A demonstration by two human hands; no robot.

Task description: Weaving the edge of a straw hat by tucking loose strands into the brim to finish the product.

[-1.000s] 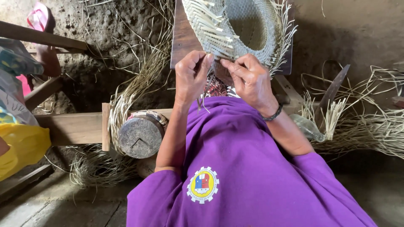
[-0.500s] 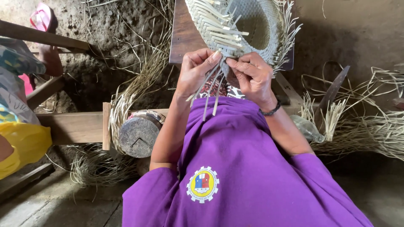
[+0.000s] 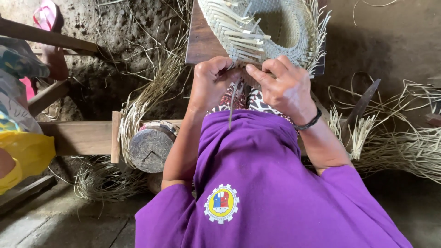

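Observation:
A half-woven straw hat (image 3: 271, 32) of pale flat strips lies on a dark wooden board (image 3: 200, 43) in front of me. My left hand (image 3: 212, 82) is closed on loose strips at the hat's near edge. My right hand (image 3: 287, 87), with a black band on the wrist, pinches strips at the same edge, right beside the left. One thin strip (image 3: 232, 103) hangs down between the hands over my purple shirt (image 3: 257, 183).
A wooden beam (image 3: 78, 137) runs left, with a round log end (image 3: 150, 148) wrapped in straw. Loose straw bundles (image 3: 395, 142) lie at the right with a dark blade (image 3: 363, 104). Another person's yellow and patterned clothing (image 3: 20, 147) shows at the left edge.
Both hands have shifted slightly along the hat's near edge, and the bunch of strips hanging below them has thinned to one strip.

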